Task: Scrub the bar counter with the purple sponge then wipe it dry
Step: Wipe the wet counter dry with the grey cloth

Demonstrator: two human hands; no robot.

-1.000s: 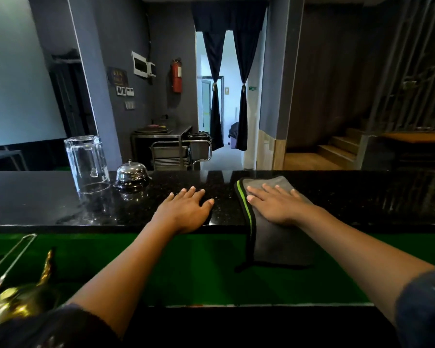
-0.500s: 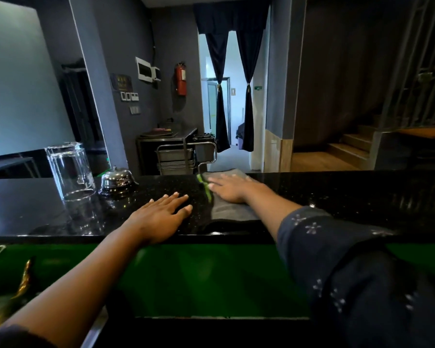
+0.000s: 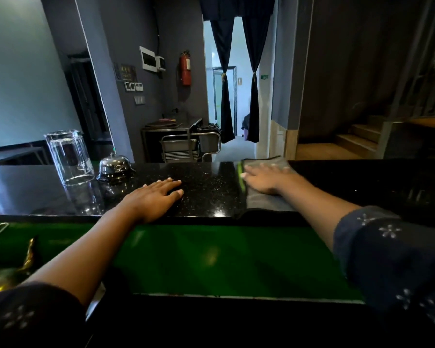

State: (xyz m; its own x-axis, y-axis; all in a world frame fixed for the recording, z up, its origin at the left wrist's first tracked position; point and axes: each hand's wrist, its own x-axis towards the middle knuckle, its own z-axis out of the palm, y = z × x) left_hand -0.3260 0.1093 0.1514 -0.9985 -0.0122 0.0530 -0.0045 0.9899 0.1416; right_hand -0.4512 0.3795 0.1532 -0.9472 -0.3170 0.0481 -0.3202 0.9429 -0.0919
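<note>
Head cam: we've got our right hand (image 3: 264, 179) flat, fingers straight, pressing the cloth (image 3: 266, 199) on the counter (image 3: 206, 194) at 1 o'clock, likely drying. Left hand (image 3: 153, 199) lies open at 11, probably bracing us. No purple sponge in sight.

Grey cloth (image 3: 266, 202) flat on black counter (image 3: 206, 194)

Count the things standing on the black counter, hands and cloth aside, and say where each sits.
2. An upside-down glass stands at the far left of the counter; a metal bell sits just right of it. More may lie outside the frame.
</note>
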